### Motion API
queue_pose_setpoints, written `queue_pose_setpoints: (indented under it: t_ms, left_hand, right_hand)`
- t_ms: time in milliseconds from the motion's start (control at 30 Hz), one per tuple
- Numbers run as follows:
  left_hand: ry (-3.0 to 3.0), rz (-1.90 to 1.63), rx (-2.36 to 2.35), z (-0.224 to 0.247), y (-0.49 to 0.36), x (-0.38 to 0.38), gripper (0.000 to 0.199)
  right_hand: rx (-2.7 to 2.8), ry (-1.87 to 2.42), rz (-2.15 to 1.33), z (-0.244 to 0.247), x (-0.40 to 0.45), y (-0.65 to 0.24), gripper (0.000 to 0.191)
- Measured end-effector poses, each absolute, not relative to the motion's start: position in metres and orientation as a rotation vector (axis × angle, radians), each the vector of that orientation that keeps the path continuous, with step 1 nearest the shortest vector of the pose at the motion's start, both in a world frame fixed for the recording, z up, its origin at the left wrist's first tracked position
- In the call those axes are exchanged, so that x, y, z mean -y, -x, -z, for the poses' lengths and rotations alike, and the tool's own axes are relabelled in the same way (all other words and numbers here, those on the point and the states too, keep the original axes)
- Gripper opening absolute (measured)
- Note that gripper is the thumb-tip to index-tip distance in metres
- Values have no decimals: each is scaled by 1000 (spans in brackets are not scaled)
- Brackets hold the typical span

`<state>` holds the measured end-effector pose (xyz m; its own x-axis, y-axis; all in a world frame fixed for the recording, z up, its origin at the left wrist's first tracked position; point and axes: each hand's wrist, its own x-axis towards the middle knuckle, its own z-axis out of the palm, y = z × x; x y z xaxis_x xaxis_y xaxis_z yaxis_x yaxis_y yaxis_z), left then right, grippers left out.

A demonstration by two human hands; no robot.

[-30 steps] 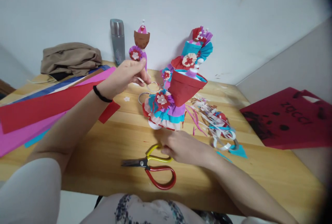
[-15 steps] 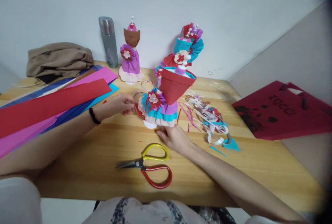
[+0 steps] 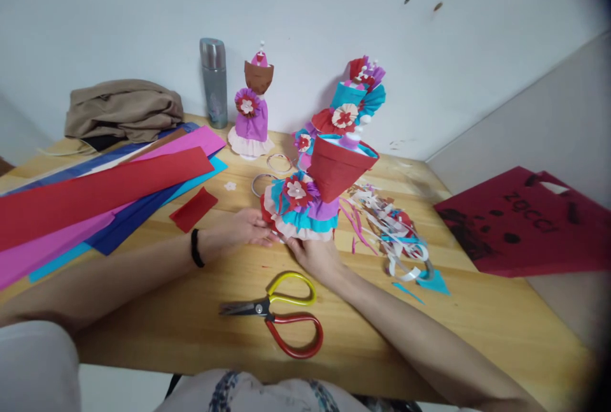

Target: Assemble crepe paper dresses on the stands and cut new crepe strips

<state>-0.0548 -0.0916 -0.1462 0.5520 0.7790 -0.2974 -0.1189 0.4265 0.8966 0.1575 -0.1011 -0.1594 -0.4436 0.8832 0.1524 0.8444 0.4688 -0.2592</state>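
Observation:
A small dress-form figure (image 3: 338,167) in a red, purple, turquoise and pink crepe-paper dress leans to the right in front of me. My right hand (image 3: 317,259) grips it low down; the frilled skirt hides most of those fingers. From the left, my left hand (image 3: 251,228) reaches to the skirt's lower edge, fingers stretched out and touching near the base. A red paper flower (image 3: 296,189) with a pale centre sits on the dress. Scissors (image 3: 272,313) with one yellow and one red handle lie below the hands, blades slightly apart.
Coloured paper strips (image 3: 105,183) and a small red piece (image 3: 193,209) lie left. Tape rolls (image 3: 262,184) sit behind my left hand. Two more dressed figures, one purple (image 3: 251,116), stand behind, beside a flask (image 3: 214,84). Paper scraps (image 3: 389,227) and a red bag (image 3: 520,221) are right.
My left hand has gone from pinching the skirt's left side to lying lower with fingers extended by the base. My right hand still holds the figure. The whole view has shifted slightly.

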Motion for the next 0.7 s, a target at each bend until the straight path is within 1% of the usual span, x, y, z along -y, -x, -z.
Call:
queue_pose_setpoints:
  t_ms: [67,167,333,400,467,567,700]
  left_hand:
    - [-992,-634,-789,149,53,93,37]
    - [-1032,-611,-798,150,53,96,33]
    - [-1049,-511,-861,142,64,91,29]
    - [-1119,-359,-941,133,78,81,24]
    - [-1327,-204,-973,121,97,69,22]
    - [-1539,31,-994,98,131,49,24]
    - [-1721,-57,-1162,66,169,31,23]
  right_hand:
    - [2434,1535,-256,162,98,-157,35]
    - [2479,1554,-338,163,93,-159,30]
    - [2508,1394,-471,149,89,-173,33]
    - [2555,1286,-453,134,89,-181,33]
    - [2652,1205,-456,116,88,-189,28]
    - [2917,1278,-565,88,86,-198,21]
    - [3254,1282,-763,65,79,-202,20]
